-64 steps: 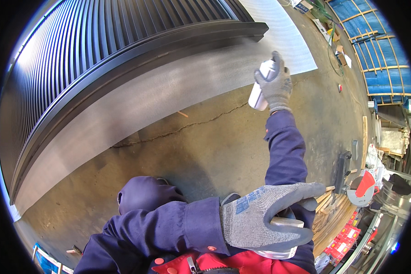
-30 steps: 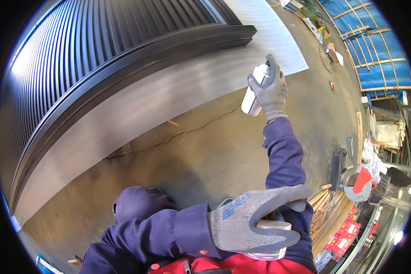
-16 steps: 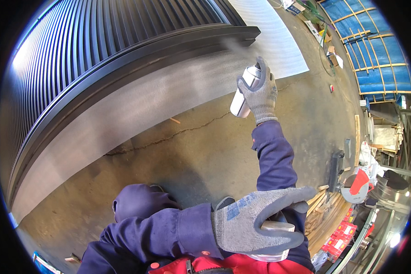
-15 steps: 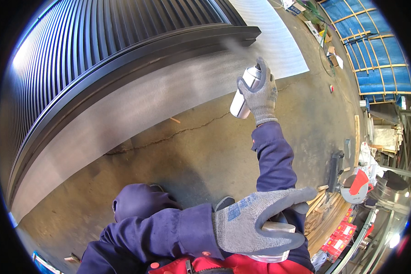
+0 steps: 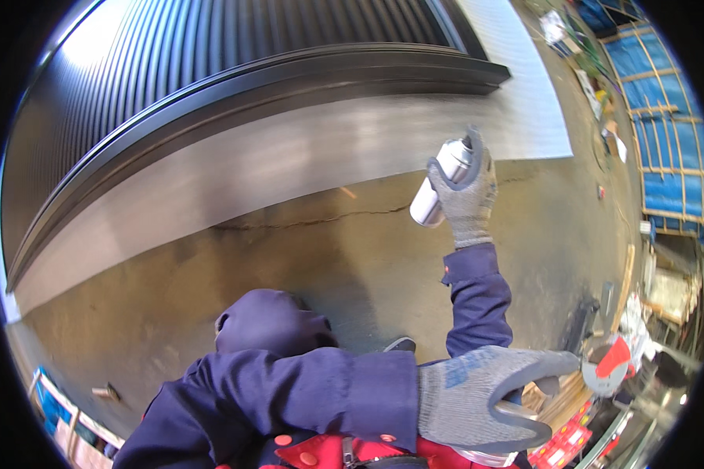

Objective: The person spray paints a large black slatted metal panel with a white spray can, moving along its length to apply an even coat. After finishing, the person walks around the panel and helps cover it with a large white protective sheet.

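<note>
My right hand (image 5: 469,187), in a grey coated glove, is wrapped round a white spray can (image 5: 428,205). The can tilts, its nozzle end up by my forefinger. Beyond it stands a large dark ribbed panel (image 5: 235,39) with a thick black frame bar (image 5: 352,69), apart from the can. Close to my body, my left hand (image 5: 485,395), gloved the same way, is closed round a second whitish can (image 5: 486,457). Glove and fingers hide most of that one.
A pale protective sheet (image 5: 274,160) lies under the panel on the cracked concrete floor (image 5: 172,281). At right are timber strips (image 5: 563,402), red boxes (image 5: 559,445), a cut-off saw with a red-marked disc (image 5: 605,367), and a blue tarp on a wooden frame (image 5: 677,102).
My view has shifted, so the panel's end sits farther right. The right hand with its can is farther from the frame bar. Spray mist seen earlier at the nozzle no longer shows.
</note>
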`<state>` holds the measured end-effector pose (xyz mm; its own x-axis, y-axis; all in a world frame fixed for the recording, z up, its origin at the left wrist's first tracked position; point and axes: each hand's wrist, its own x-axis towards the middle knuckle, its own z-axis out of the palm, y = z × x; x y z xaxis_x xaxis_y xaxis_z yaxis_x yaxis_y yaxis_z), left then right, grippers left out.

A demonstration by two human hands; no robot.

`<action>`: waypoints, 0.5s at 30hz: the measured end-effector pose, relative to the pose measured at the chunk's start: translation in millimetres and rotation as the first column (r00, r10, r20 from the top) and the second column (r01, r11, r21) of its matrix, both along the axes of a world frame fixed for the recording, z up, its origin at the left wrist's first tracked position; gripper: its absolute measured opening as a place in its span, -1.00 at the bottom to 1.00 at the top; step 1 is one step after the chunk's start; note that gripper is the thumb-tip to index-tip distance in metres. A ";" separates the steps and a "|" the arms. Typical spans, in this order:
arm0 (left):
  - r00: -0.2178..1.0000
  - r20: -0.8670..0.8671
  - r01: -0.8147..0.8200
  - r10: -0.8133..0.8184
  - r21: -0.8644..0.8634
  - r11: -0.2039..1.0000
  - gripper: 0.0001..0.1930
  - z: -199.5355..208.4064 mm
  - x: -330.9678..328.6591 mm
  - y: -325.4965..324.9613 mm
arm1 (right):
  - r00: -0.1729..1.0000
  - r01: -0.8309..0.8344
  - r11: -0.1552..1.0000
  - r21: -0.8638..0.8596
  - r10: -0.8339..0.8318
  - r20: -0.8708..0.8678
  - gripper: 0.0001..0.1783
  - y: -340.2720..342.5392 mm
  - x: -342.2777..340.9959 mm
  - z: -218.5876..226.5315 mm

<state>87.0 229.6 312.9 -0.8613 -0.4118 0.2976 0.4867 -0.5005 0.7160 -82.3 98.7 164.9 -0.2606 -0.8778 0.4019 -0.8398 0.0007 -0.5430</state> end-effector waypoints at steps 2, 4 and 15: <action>0.975 -0.090 -0.210 0.204 -0.059 0.976 -0.19 -0.8 -4.8 3.7 | 0.999 -0.041 0.999 0.004 0.041 0.027 -0.05 -8.3 18.0 -4.6; 0.976 -0.118 -0.190 0.182 -0.053 0.980 -0.13 -1.9 -5.3 7.1 | 0.995 -0.075 0.997 0.031 0.073 0.062 -0.05 -12.6 33.7 -5.5; 0.972 -0.215 -0.098 0.098 0.014 0.995 -0.11 3.7 15.6 2.4 | 0.933 -0.345 0.916 0.206 0.310 0.182 -0.04 -38.9 156.3 -9.9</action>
<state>102.6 232.1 316.6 -0.7326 -0.4922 0.4702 0.6759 -0.4446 0.5878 74.0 59.8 155.0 0.0178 -0.9873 0.1581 -0.7278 -0.1213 -0.6750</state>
